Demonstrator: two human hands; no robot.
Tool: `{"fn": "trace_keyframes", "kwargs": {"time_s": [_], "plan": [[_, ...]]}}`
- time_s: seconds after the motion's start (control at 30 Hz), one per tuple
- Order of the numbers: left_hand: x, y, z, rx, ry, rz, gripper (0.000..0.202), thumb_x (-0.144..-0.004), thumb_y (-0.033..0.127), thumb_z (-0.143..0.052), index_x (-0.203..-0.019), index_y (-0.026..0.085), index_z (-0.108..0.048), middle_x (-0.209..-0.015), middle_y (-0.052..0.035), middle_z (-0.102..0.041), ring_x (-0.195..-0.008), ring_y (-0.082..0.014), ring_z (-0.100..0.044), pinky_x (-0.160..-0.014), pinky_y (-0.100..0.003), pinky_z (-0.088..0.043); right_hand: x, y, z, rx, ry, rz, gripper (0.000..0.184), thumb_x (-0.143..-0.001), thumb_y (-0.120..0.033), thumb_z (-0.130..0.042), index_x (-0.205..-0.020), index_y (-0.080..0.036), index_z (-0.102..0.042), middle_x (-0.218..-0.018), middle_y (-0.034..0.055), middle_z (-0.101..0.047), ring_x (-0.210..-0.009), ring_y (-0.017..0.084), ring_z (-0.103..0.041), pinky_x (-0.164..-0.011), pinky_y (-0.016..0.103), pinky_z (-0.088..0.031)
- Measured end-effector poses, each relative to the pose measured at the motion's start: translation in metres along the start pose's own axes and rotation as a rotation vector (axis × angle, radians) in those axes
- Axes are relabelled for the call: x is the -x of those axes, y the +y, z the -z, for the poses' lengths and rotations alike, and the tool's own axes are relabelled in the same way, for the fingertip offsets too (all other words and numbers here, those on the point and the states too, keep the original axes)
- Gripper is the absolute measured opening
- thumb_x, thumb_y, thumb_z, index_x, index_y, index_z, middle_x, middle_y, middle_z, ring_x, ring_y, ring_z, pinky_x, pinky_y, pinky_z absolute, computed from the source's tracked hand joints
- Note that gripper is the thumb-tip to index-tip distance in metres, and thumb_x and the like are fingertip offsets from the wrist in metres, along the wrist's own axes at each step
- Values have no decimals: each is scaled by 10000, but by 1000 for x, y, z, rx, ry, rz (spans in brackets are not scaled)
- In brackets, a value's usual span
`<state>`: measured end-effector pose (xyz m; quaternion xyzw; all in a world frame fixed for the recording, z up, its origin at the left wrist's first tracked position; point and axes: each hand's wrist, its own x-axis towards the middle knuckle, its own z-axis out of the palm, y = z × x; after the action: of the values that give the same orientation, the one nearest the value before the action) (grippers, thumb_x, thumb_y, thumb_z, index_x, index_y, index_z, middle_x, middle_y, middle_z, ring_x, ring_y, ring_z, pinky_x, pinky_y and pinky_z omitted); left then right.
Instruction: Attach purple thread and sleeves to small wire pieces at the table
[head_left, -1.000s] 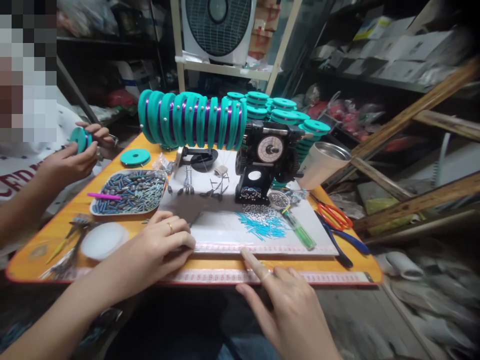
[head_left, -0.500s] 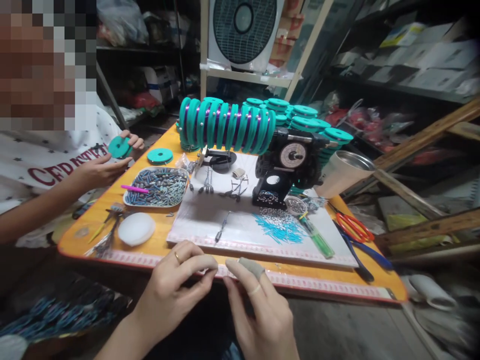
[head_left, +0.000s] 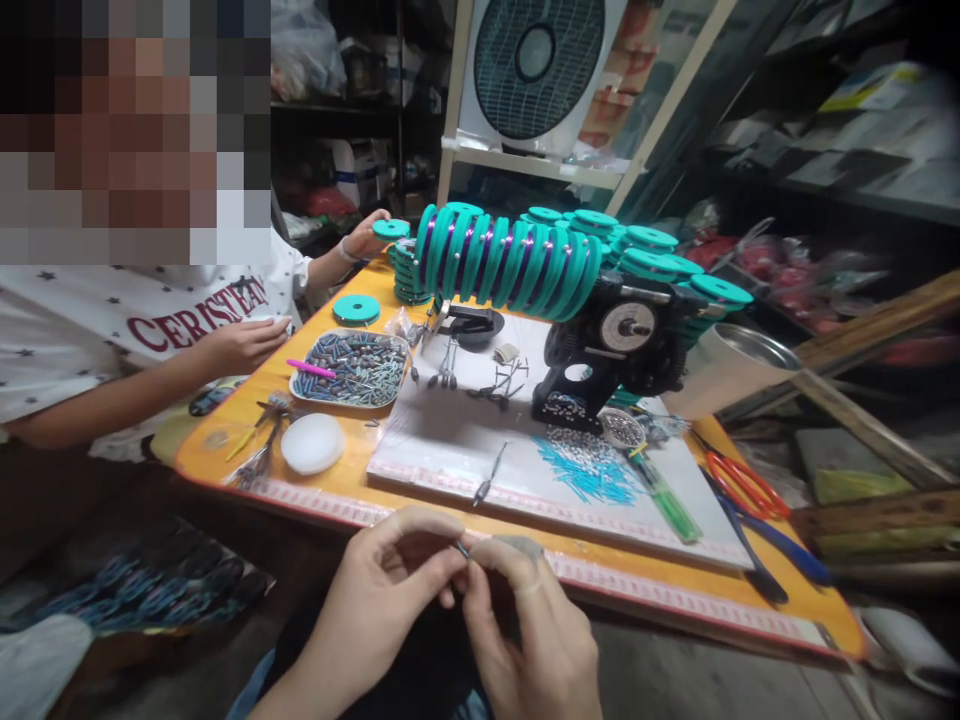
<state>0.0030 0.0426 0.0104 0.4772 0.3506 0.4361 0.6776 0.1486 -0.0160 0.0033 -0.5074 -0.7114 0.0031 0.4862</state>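
My left hand (head_left: 390, 590) and my right hand (head_left: 525, 610) meet in front of the table edge, fingertips pinched together. Between them shows a small dark rod-like piece (head_left: 463, 549), mostly hidden by the fingers. Grey tape wraps a finger of my right hand. Beyond my hands, on a white board (head_left: 427, 445), lies a thin dark weighted rig (head_left: 491, 475). Farther right on it are a heap of light-blue little tubes (head_left: 589, 472) and silver beads (head_left: 574, 440). A black winding stand (head_left: 626, 340) carries a row of teal spools with purple line (head_left: 510, 255).
At left, a white tray (head_left: 349, 402) holds small bluish pieces, beside a white round lid (head_left: 313, 444). A co-worker's hand (head_left: 367, 237) touches a teal spool (head_left: 391, 230). Red-handled scissors (head_left: 746, 485), blue-handled pliers (head_left: 787, 545) and a green-handled tool (head_left: 671, 505) lie at right. A measuring tape (head_left: 675, 595) runs along the front edge.
My view has swung so the table sits farther right and slightly lower. My fingertips have come together, and the dark piece shows between them. The co-worker's hand has moved a teal spool to a stack behind.
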Motion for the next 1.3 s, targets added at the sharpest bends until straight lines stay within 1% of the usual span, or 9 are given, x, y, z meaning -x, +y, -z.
{"fn": "trace_keyframes", "kwargs": {"time_s": [0.13,0.23,0.3,0.47,0.6,0.8,0.93,1.13,1.3], "plan": [[-3,-1,-7,114,52,13,103,-776,172,-808,-848,173,-734,-718,22,-735,-568,-84,-671,-557,-118,-570,1,-1,1,8,-20,-13,169,-1066,-48,-514,-1203,-121,-581,-1045,66,-638,-897,178,-632,-801,247,-488],[-3,-5,-5,36,74,-64,88,-803,147,-770,-846,190,-706,-748,33,-728,-601,-96,-688,-582,-138,-593,2,-2,1,0,-45,-31,147,-1082,-65,-482,-1176,-127,-576,-991,56,-613,-860,173,-616,-765,248,-480],[0,-9,-2,-138,85,-195,101,-847,127,-727,-873,217,-688,-804,44,-726,-674,-102,-713,-644,-147,-611,1,-2,2,-9,-65,-39,150,-1089,-71,-457,-1164,-137,-569,-977,54,-598,-854,177,-611,-760,254,-477],[7,-12,9,-723,69,-680,299,-893,28,-651,-1101,237,-604,-961,28,-728,-882,-85,-727,-874,-101,-548,0,0,2,18,-137,-58,158,-1101,-90,-420,-1169,-157,-546,-1001,50,-592,-883,193,-607,-771,269,-468],[8,-8,12,-893,16,-788,311,-920,25,-595,-1172,199,-539,-995,-16,-715,-902,-100,-716,-917,-123,-524,-1,3,1,24,-212,-45,158,-1117,-123,-403,-1201,-162,-530,-1051,64,-596,-942,222,-612,-781,289,-470],[7,-4,13,-820,50,-626,286,-888,41,-564,-1084,249,-545,-915,47,-683,-811,-69,-687,-818,-112,-525,-11,8,4,-68,-271,-28,184,-1129,-144,-392,-1266,-182,-509,-1092,58,-581,-996,191,-608,-846,247,-478],[8,0,14,-686,13,-416,283,-876,61,-556,-1058,277,-540,-901,72,-666,-819,-70,-679,-786,-130,-537,-19,12,9,-234,-360,-22,389,-1104,-94,-391,-1475,-208,-423,-1162,67,-551,-1044,150,-593,-902,184,-476],[9,4,16,-497,8,-253,255,-862,78,-592,-1025,265,-535,-879,61,-637,-796,-78,-655,-751,-140,-540,-30,16,9,-300,-392,-33,237,-1074,-59,-442,-1207,-214,-563,-1045,33,-529,-921,132,-587,-821,176,-473],[7,8,15,-193,-8,-52,216,-872,162,-664,-1073,230,-620,-919,14,-692,-857,-114,-686,-796,-178,-570,-25,14,8,-156,-335,50,199,-1095,-87,-446,-1243,-179,-541,-1042,66,-537,-903,166,-600,-786,227,-479]]}}
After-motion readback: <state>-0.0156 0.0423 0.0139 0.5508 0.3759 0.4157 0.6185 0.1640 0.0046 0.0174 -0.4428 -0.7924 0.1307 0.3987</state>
